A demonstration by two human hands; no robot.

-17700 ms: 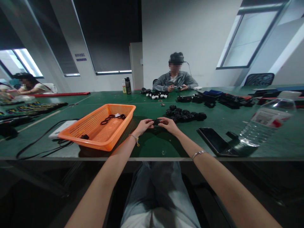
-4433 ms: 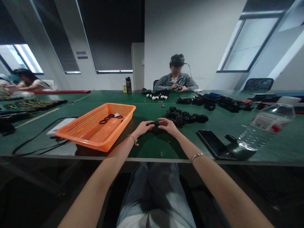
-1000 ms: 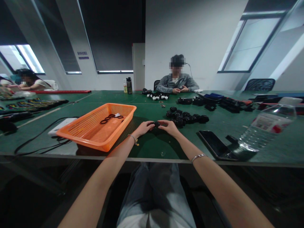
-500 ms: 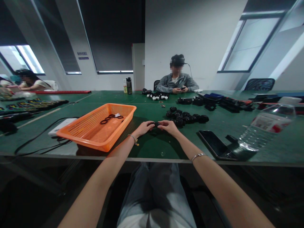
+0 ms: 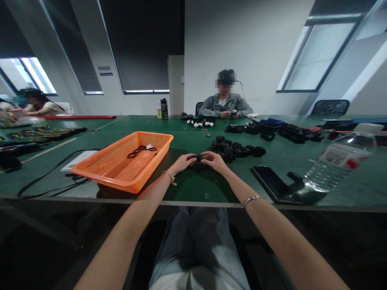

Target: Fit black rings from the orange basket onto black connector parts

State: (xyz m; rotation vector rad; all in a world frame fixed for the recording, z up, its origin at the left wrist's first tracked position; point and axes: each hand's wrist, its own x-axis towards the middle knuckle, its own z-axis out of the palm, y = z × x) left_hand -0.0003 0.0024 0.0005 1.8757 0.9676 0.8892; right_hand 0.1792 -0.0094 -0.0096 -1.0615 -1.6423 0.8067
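Note:
Between my two hands is a small black round part (image 5: 198, 158), held just above the green table (image 5: 193, 187). My left hand (image 5: 184, 162) pinches its left side with thumb and fingers. From the right, my right hand (image 5: 215, 162) grips the same part, fingers closed on it. What kind of part it is, I cannot make out. Just beyond my right hand lies a pile of similar black parts (image 5: 238, 150). An orange plastic basket (image 5: 121, 183) stands left of my left hand, with several black rings (image 5: 137, 152) inside.
Right of my right arm lie a phone (image 5: 273, 183) and a water bottle (image 5: 335, 159). A white power strip (image 5: 79, 160) with black cables is beside the basket. Across the table a person (image 5: 225, 102) handles a small item. More black parts (image 5: 284, 129) lie at the back right.
My hands keep hold of the black part in nearly the same place, with only slight finger movement. The item in the hands of the person opposite has turned a little.

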